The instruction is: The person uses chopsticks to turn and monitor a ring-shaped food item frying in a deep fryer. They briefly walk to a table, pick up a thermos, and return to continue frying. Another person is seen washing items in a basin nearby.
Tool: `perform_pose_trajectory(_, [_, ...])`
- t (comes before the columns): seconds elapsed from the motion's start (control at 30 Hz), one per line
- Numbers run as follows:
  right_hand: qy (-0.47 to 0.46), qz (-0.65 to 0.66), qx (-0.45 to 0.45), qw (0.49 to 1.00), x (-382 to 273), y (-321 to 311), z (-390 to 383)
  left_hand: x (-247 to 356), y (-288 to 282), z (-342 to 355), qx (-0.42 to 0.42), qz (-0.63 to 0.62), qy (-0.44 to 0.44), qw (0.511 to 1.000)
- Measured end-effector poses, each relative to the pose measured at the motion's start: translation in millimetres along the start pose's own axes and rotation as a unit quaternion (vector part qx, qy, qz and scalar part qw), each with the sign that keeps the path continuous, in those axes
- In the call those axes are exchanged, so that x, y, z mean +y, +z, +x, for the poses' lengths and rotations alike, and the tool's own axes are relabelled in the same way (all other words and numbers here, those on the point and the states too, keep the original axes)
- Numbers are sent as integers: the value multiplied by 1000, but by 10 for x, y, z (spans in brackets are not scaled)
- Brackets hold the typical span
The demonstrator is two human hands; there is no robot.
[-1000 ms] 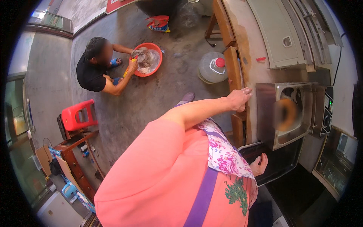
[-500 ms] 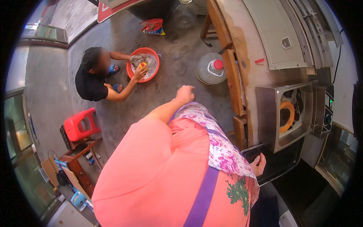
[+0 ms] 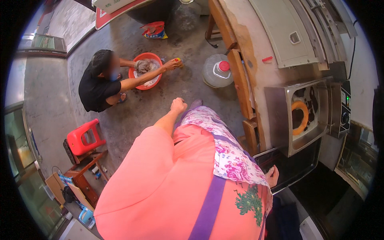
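My left hand hangs over the grey floor in front of me, fingers curled in a loose fist with nothing showing in them. My right hand is low beside the floral apron, near a black tray. Part of it is hidden, but the visible thumb and fingers are half bent and apart, with nothing between them. To the right, an orange-brown ring lies in dark liquid with pale foam inside a metal fryer.
A crouching person has one hand in a red basin and holds out a small yellow bottle. A large clear jug stands by the wooden table. A red stool is at left.
My left hand has swung back to the left and its fingers look more curled. The person has moved the yellow bottle from over the basin out to its right. My view has shifted slightly.
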State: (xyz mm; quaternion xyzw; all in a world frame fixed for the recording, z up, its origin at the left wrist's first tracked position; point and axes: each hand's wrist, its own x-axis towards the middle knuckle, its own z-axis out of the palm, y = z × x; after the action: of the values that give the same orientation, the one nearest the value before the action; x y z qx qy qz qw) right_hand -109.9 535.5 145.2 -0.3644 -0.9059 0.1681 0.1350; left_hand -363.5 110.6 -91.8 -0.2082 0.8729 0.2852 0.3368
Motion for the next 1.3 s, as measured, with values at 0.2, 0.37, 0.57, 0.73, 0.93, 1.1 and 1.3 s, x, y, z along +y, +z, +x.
perform_pose_trajectory(0.2, [-7,-15,-18,1000,-71,-45,42,41,92,-97,20,-38,6,999])
perform_pose_trajectory(0.37, [-44,-7,-33,998,102,-42,72,-100,208,-109,24,-42,0,999])
perform_pose_trajectory(0.57, [-138,-54,-51,988,102,-13,115,-96,280,-223,-3,-88,-18,996])
perform_pose_trajectory(0.73, [-165,-51,-106,979,212,88,179,-49,336,-304,0,-73,-7,997])
perform_pose_trajectory(0.93, [-178,-34,-121,976,153,133,220,-42,332,-353,4,-84,-20,996])
perform_pose_trajectory(1.1, [-195,-32,-128,972,176,169,239,-105,372,-328,2,-97,-19,995])
perform_pose_trajectory(1.3, [-205,-50,-137,968,228,190,236,-66,393,-370,-7,-105,-34,994])
